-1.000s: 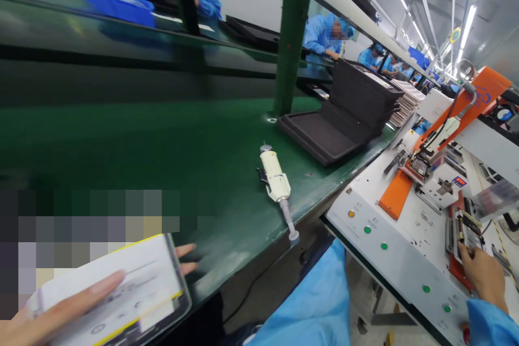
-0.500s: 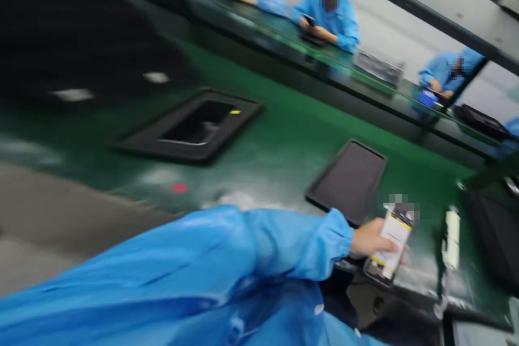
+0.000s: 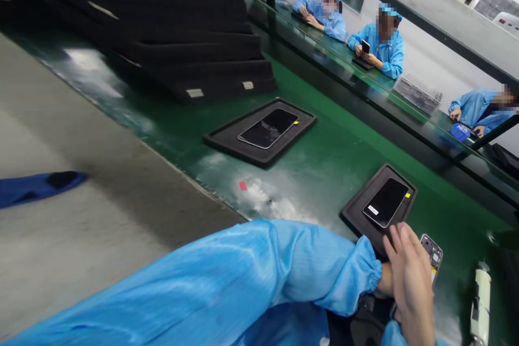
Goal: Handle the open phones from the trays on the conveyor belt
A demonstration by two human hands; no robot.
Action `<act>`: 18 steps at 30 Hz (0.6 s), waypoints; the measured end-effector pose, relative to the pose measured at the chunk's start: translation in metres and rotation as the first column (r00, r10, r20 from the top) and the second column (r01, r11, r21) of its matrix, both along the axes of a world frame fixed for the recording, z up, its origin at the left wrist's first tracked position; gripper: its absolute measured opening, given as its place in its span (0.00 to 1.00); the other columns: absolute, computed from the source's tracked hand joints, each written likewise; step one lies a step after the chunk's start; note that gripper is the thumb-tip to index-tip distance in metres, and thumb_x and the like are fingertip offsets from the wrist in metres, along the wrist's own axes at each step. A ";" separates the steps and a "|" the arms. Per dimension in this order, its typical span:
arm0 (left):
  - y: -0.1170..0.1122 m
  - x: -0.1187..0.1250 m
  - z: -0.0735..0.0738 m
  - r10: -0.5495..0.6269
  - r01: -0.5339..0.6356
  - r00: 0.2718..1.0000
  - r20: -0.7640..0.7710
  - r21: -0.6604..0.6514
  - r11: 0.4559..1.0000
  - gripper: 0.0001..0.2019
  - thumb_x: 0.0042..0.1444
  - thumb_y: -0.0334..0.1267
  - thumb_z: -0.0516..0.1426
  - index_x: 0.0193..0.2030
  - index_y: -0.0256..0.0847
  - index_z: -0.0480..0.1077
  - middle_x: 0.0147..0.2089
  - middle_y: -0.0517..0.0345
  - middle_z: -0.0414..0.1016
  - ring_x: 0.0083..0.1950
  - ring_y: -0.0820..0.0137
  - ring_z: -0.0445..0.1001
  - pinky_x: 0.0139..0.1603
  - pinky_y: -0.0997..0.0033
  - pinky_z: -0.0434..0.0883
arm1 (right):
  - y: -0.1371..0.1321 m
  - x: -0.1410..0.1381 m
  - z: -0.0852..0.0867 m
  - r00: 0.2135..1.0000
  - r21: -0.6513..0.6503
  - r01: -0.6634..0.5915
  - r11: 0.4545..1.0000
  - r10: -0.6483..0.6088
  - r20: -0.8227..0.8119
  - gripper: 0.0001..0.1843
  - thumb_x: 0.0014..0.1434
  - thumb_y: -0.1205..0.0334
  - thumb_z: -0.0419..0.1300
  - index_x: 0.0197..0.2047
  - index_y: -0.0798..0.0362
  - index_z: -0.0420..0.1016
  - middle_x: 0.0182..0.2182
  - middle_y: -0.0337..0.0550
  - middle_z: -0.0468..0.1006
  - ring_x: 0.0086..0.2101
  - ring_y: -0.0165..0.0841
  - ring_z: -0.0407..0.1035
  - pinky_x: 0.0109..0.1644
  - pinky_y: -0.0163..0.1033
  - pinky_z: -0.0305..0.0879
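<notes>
An opened smartphone (image 3: 433, 254), its camera end and inner parts showing, is in my left hand (image 3: 386, 281). Only the wrist of that hand shows clearly; its fingers are mostly hidden behind my right hand (image 3: 412, 284). My right hand holds nothing, fingers stretched out, and it is just beside the near end of a black tray (image 3: 352, 205). On this tray lies a phone screen (image 3: 387, 203) with a white label and a yellow tab. A white electric screwdriver (image 3: 481, 297) is to the right of my hands.
Another black tray (image 3: 227, 138) holds a second dark phone screen (image 3: 270, 128). Stacked black trays (image 3: 194, 38) rise at the back left. A red sticker (image 3: 243, 185) marks the green bench (image 3: 312, 178). Co-workers (image 3: 383, 40) in blue sit at a bench beyond.
A phone screen now lies on the nearer tray, which was bare before. My right hand has come into view over my left. The camera has swung left, so the tray stack shows more.
</notes>
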State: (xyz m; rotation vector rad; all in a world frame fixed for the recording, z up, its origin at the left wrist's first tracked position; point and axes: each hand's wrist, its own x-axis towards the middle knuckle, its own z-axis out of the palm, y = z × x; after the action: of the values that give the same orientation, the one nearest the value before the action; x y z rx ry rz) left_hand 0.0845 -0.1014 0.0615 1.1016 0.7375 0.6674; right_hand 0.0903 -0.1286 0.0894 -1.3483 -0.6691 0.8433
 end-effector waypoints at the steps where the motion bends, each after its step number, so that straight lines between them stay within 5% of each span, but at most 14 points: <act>1: -0.001 -0.004 -0.003 -0.022 0.021 0.996 -0.090 -0.009 1.000 0.16 0.56 0.45 0.57 0.42 0.33 0.78 0.36 0.45 0.78 0.49 0.54 0.76 0.48 0.57 0.73 | -0.018 0.002 0.008 0.999 -0.010 0.044 0.999 -0.044 0.011 0.24 0.52 0.49 0.67 0.50 0.48 0.72 0.46 0.46 0.77 0.51 0.43 0.69 0.54 0.55 0.70; 4: -0.002 -0.014 -0.015 -0.319 0.308 0.946 -0.050 -0.160 0.938 0.19 0.48 0.49 0.62 0.32 0.30 0.78 0.26 0.50 0.76 0.33 0.60 0.77 0.37 0.65 0.75 | -0.075 0.022 0.033 0.934 0.079 0.329 0.941 -0.336 0.119 0.20 0.51 0.51 0.68 0.45 0.49 0.74 0.47 0.45 0.76 0.48 0.42 0.72 0.55 0.53 0.70; 7: -0.004 -0.015 -0.023 -0.536 0.631 0.773 0.340 -0.312 0.711 0.22 0.39 0.47 0.70 0.36 0.30 0.77 0.31 0.50 0.77 0.28 0.68 0.74 0.36 0.67 0.73 | -0.115 0.050 0.039 0.769 0.192 0.585 0.788 -0.614 0.176 0.15 0.50 0.53 0.69 0.38 0.52 0.75 0.42 0.45 0.78 0.46 0.40 0.73 0.57 0.52 0.68; 8: -0.007 -0.013 -0.024 -0.546 0.680 0.729 0.414 -0.344 0.647 0.24 0.38 0.48 0.71 0.36 0.30 0.76 0.32 0.50 0.77 0.28 0.69 0.73 0.35 0.68 0.72 | -0.123 0.058 0.036 0.778 0.158 0.592 0.791 -0.611 0.146 0.16 0.51 0.52 0.68 0.39 0.52 0.75 0.43 0.45 0.78 0.48 0.40 0.72 0.57 0.52 0.67; 11: -0.025 -0.004 -0.022 -0.582 0.720 0.693 0.425 -0.429 0.545 0.26 0.46 0.59 0.64 0.31 0.33 0.72 0.24 0.57 0.71 0.20 0.74 0.65 0.24 0.74 0.63 | -0.129 0.071 0.019 0.913 0.046 0.404 0.914 -0.399 -0.085 0.26 0.53 0.39 0.61 0.46 0.49 0.74 0.51 0.50 0.74 0.53 0.43 0.67 0.56 0.56 0.67; 14: -0.051 0.004 -0.021 -0.676 0.799 0.573 0.463 -0.498 0.336 0.27 0.57 0.62 0.53 0.25 0.38 0.66 0.16 0.64 0.55 0.15 0.77 0.52 0.20 0.74 0.52 | -0.119 0.069 0.011 0.939 0.079 0.298 0.951 -0.277 -0.203 0.31 0.50 0.35 0.62 0.51 0.45 0.71 0.54 0.48 0.72 0.51 0.44 0.70 0.51 0.54 0.70; 16: -0.066 0.008 -0.024 -0.729 0.827 0.486 0.481 -0.522 0.207 0.25 0.60 0.58 0.50 0.22 0.40 0.64 0.14 0.65 0.46 0.15 0.77 0.46 0.20 0.73 0.49 | -0.114 0.065 0.013 0.922 0.004 0.370 0.929 -0.367 -0.123 0.34 0.46 0.40 0.67 0.54 0.45 0.69 0.47 0.46 0.76 0.37 0.39 0.76 0.38 0.43 0.75; 18: -0.077 0.013 -0.027 -0.766 0.823 0.453 0.456 -0.543 0.164 0.23 0.61 0.55 0.50 0.21 0.40 0.63 0.13 0.66 0.42 0.15 0.76 0.43 0.20 0.72 0.46 | -0.114 0.064 0.018 0.874 -0.138 0.483 0.864 -0.485 0.024 0.38 0.43 0.42 0.70 0.54 0.50 0.69 0.30 0.40 0.77 0.17 0.30 0.68 0.17 0.33 0.64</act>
State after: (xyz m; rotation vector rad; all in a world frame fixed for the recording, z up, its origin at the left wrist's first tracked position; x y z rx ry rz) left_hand 0.0973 -0.1780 0.0347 0.5422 0.1697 -0.5383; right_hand 0.1544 -0.2428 0.1074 -1.5495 -0.2373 0.4924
